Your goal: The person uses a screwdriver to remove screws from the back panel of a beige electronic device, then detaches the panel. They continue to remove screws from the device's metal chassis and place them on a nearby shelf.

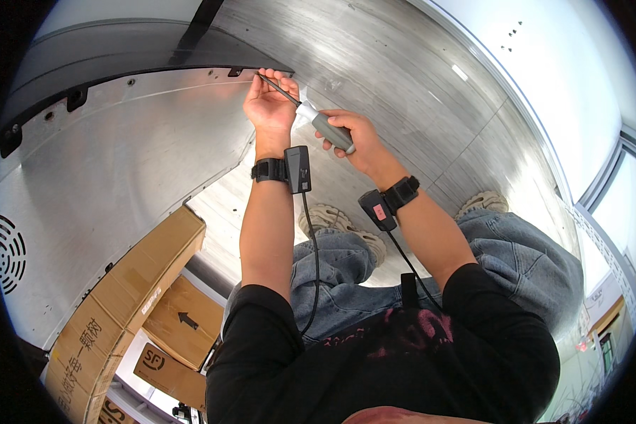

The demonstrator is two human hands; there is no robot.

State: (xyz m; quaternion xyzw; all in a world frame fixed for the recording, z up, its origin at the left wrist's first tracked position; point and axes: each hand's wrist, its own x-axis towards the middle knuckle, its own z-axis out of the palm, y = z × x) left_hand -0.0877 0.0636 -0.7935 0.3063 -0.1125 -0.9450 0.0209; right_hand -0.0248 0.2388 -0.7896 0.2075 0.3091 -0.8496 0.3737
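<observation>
My right hand [352, 138] is closed round the grey handle of a screwdriver [330, 131]. Its dark shaft runs up and left across my left palm, with the tip close to the edge of a large metal panel [169, 127]. My left hand [272, 106] is palm up at that edge, with thumb and fingers bent in around the screwdriver's tip. Whatever is pinched there, if anything, is too small and hidden to make out. Along the panel's dark rim sit holes and black brackets [76, 99].
Cardboard boxes [173, 318] stand at the lower left, beside the panel. Several small dark pieces [510, 37] lie on a white surface at the upper right. Grey wood-look floor [403, 92] stretches between. Cables [316, 261] run from black devices on both wrists.
</observation>
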